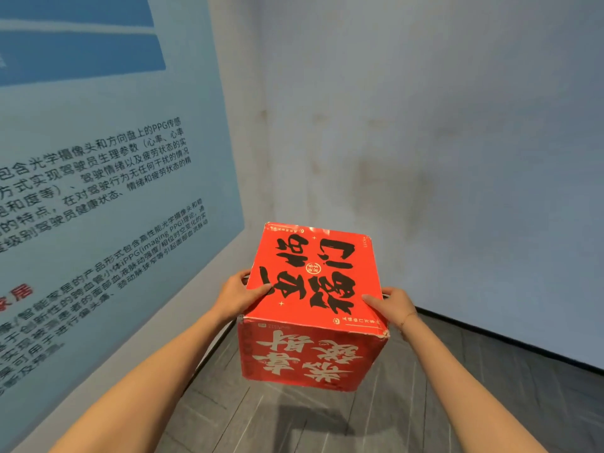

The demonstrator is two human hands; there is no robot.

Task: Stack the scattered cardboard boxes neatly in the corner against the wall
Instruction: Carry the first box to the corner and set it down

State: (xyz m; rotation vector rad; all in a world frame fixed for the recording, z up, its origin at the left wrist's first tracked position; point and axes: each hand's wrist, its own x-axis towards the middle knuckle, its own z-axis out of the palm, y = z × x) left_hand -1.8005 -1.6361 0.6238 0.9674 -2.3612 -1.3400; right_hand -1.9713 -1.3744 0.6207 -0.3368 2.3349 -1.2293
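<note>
The left hand (236,295) and right hand (394,305) are gripping 1 red cardboard box (313,305) (thumbs curled over its top) above the wooden floor (425,420).

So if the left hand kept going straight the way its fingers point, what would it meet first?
Nothing new: the left hand is already against the left side of the red box, thumb over its top edge. Past the box, the line runs toward the grey wall at the corner; depth is unclear.
</note>
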